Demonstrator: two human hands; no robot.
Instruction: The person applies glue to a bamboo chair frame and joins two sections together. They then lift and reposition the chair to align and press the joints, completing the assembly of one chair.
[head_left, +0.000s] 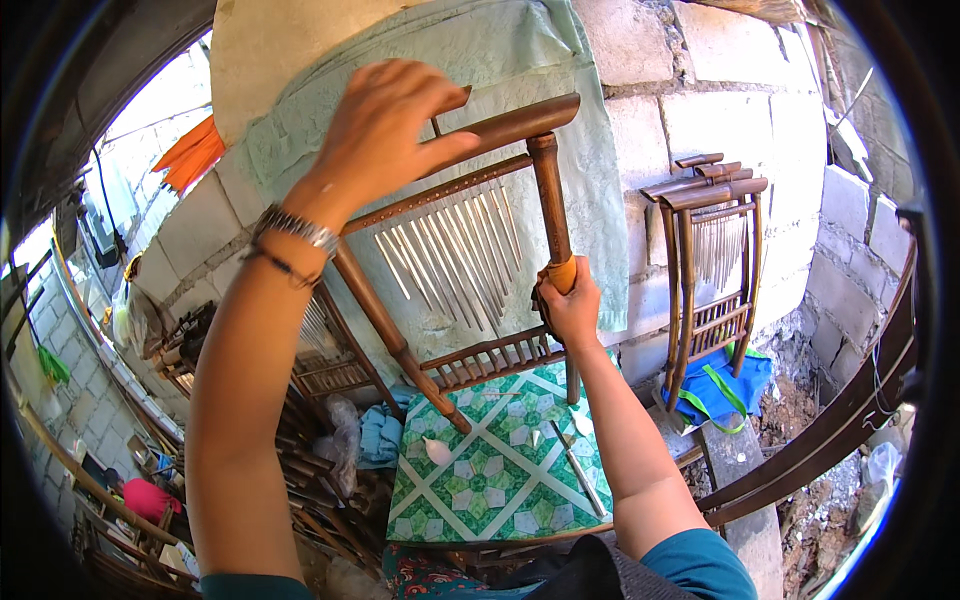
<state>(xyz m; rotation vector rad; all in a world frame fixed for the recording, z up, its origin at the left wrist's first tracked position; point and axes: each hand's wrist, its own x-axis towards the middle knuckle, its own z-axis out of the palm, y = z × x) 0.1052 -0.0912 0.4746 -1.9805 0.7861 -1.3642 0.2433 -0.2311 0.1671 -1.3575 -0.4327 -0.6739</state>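
A brown bamboo chime frame (pixel 548 195) stands on a low table (pixel 480 505) with a green and white patterned top. A row of thin metal chimes (pixel 455 255) hangs inside it. My left hand (pixel 385 135) is raised at the frame's top bar, fingers stretched and thumb apart; whether it touches the bar cannot be told. My right hand (pixel 572 310) is closed round the right post, with an orange-brown wrap (pixel 563 272), cloth or sandpaper, between palm and bamboo. On the tabletop lie a slim knife-like tool (pixel 580 470) and a small whitish bulb-shaped bottle (pixel 437 451).
Another chime frame (pixel 682 290) stands at right beside a blue bag (pixel 745 380). More bamboo pieces (pixel 305 490) are heaped at left, near a light blue cloth (pixel 378 437). A pale green sheet (pixel 605 230) hangs on the block wall (pixel 720 110) behind.
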